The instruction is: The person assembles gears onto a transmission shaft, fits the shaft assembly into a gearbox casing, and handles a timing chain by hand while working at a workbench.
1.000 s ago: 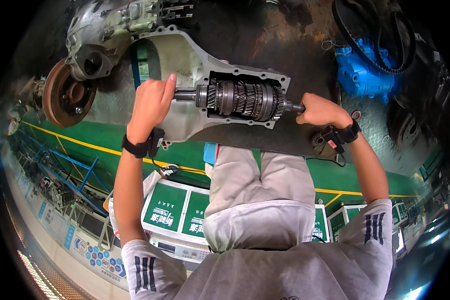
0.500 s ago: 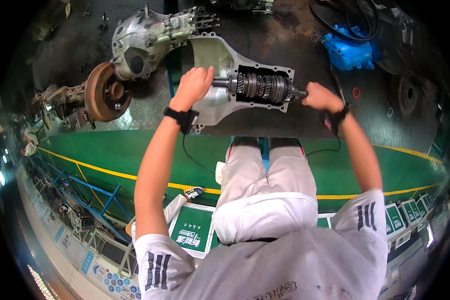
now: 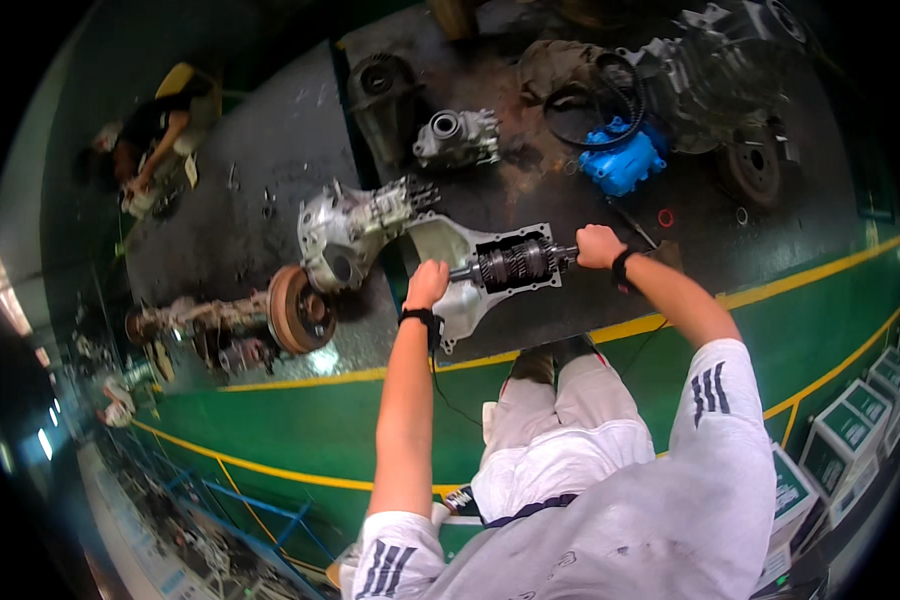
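Observation:
A gear shaft [image 3: 518,263] with several toothed gears lies across the open cavity of a grey metal gearbox housing [image 3: 462,312]. My left hand [image 3: 427,284] is closed around the plain shaft end on the left, over the wide bell-shaped part of the housing. At the opposite end, my right hand [image 3: 600,247] grips the thinner shaft tip just beyond the housing's narrow edge. Both sets of fingers are wrapped round the shaft. Whether the gears rest in the housing or hang slightly above it, I cannot tell.
Behind the housing stands another silver casing [image 3: 330,235]. A rusty brake drum on an axle [image 3: 288,310] lies left. Farther back are a small silver casing [image 3: 457,137], a blue casing [image 3: 622,158] and a black belt [image 3: 635,90]. Another person [image 3: 155,150] works at far left.
My view has tilted and turned, so more of the far bench shows and the housing appears smaller and lower. Both hands keep their hold on the shaft ends.

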The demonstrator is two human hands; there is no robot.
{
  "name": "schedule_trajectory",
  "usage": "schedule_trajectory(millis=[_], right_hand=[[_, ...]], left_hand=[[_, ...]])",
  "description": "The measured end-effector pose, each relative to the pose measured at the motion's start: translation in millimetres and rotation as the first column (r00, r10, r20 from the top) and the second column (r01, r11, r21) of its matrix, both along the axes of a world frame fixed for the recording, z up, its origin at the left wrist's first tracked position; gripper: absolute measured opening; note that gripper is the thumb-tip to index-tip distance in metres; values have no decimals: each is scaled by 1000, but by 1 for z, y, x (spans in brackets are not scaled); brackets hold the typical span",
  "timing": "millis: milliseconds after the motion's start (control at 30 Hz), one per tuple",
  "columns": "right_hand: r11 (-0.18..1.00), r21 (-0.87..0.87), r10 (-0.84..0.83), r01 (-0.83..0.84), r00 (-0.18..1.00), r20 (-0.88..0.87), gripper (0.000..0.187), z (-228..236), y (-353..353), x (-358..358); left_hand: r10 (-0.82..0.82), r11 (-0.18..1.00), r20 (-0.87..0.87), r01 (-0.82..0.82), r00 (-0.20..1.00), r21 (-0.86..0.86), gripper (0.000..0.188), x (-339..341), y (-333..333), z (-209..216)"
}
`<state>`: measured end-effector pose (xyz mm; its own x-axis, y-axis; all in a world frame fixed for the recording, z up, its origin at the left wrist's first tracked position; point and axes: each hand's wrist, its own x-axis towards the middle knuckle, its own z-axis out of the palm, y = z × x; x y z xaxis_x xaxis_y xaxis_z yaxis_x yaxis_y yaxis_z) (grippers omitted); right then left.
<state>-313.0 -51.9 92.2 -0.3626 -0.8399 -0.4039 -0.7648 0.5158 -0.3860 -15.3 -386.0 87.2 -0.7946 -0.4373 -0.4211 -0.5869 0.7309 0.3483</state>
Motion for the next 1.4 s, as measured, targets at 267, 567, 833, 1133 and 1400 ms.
schedule_trajectory(millis=[267, 567, 833, 1133, 1400], right_hand=[[944, 325, -50, -54, 951, 305, 34, 5, 9, -26], [986, -92, -144, 136, 986, -87, 35, -1, 15, 9], [726, -533, -543, 434, 838, -57, 51, 71, 76, 101], [-1, 207, -980, 978, 40, -197, 24, 46, 519, 210], [-558, 370, -830, 743, -497, -255, 18, 53, 570, 497]], left_hand=[[-105, 994, -27, 104, 994, -45, 42, -32, 21, 18], [-50, 984, 10, 51, 999, -171, 46, -21, 13, 25], [-58, 987, 6, 59, 998, -152, 45, 16, -12, 13], [-506, 860, -248, 460, 826, -224, 38, -37, 46, 52], [-894, 437, -259, 585, 366, -683, 52, -21, 19, 65]])
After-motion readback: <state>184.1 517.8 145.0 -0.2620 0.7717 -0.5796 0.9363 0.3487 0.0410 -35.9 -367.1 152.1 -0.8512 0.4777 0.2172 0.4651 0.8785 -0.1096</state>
